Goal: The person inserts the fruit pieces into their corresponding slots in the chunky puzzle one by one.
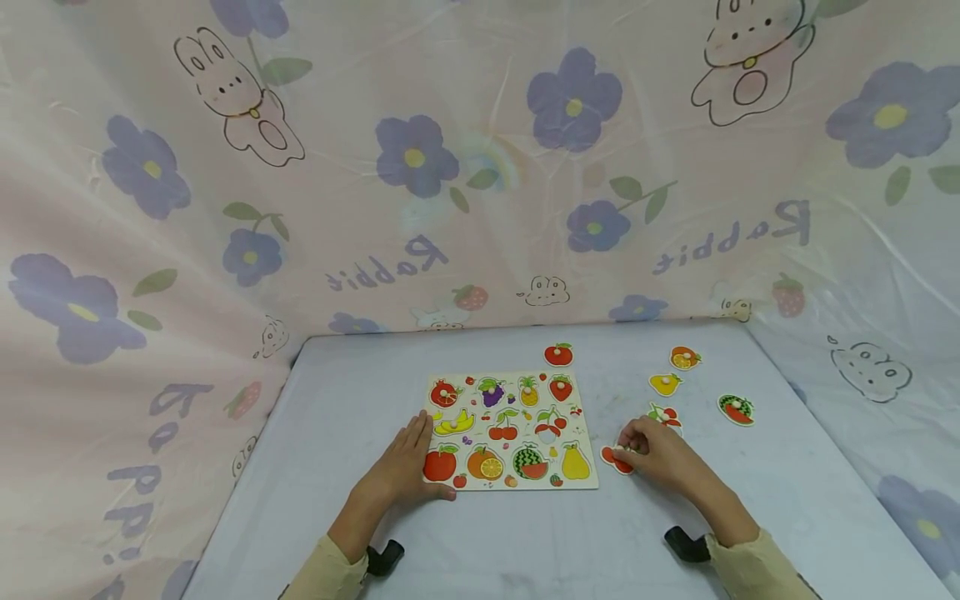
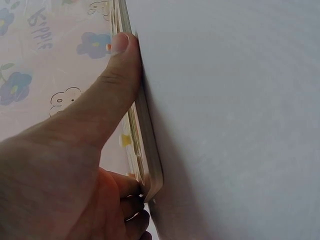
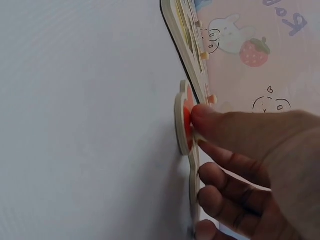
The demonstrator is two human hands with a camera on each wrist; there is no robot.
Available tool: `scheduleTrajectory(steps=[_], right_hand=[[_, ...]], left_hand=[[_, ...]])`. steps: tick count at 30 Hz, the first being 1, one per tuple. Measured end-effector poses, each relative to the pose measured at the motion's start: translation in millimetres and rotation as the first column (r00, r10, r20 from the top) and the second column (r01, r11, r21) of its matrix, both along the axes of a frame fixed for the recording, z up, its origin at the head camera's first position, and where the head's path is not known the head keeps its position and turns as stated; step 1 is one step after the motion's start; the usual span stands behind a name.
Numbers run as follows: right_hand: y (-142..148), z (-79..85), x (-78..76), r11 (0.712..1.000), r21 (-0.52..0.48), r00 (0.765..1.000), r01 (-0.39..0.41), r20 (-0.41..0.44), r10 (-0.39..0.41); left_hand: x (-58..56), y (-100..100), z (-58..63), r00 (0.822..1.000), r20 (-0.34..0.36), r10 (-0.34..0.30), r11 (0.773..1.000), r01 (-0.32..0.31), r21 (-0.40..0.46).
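Observation:
A wooden fruit puzzle board (image 1: pixel 517 485) lies flat on the table, printed with rows of fruit such as pomegranate, grapes and bananas. My left hand (image 1: pixel 401 468) rests at its left edge, fingers extended along the side. Its thumb (image 2: pixel 122 65) lies against the board's front edge in the left wrist view. Just right of the board, my right hand (image 1: pixel 663 457) pinches a red cherry puzzle piece (image 1: pixel 613 461) between thumb and fingers, and the fingers partly cover it. Another puzzle piece with red fruit and green leaves (image 1: pixel 667 414) lies right behind that hand.
Loose puzzle pieces lie farther off: a red apple (image 1: pixel 558 355) behind the board, and an orange (image 1: pixel 684 358), a yellow pear (image 1: pixel 664 384) and a watermelon (image 1: pixel 737 410) to the right. A patterned cloth (image 1: pixel 480 217) hangs around the white table (image 1: pixel 322 417).

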State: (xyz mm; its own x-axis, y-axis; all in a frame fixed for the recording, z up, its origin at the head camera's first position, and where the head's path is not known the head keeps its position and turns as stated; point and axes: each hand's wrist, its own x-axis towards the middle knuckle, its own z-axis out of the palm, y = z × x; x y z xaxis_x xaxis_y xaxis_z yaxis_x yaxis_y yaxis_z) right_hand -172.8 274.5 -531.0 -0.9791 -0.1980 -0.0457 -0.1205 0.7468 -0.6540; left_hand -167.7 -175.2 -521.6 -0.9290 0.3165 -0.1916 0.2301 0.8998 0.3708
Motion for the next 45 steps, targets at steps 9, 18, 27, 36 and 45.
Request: scheduleTrajectory(steps=[9, 18, 27, 36, 45], right_hand=[[-2.4, 5.0, -4.6, 0.999, 0.047, 1.000, 0.018, -0.016, -0.018], [-13.1, 9.2, -13.8, 0.998, 0.057, 0.996, 0.037, -0.088, -0.032], [-30.0, 8.3, -23.7, 0.999, 0.031, 0.983, -0.036, -0.177, 0.041], [-48.9, 10.4, -32.2, 0.996, 0.001, 0.976, -0.094, -0.199, 0.092], [-70.5, 9.2, -39.0, 0.986, -0.002, 0.967, -0.165, -0.199, 0.161]], left_hand=[[1.6, 1.1, 2.6, 1.000, 0.005, 0.003, 1.000, -0.003, 0.000], [1.7, 1.8, 5.0, 1.000, -0.001, -0.002, 1.000, 0.002, -0.009], [0.6, 1.5, 2.8, 1.000, 0.001, -0.002, 1.000, 0.002, -0.008], [-0.6, 0.7, 2.1, 1.000, -0.010, -0.009, 1.000, 0.009, -0.014], [-1.0, 1.7, 0.9, 1.000, 0.008, 0.005, 1.000, -0.005, -0.010]])
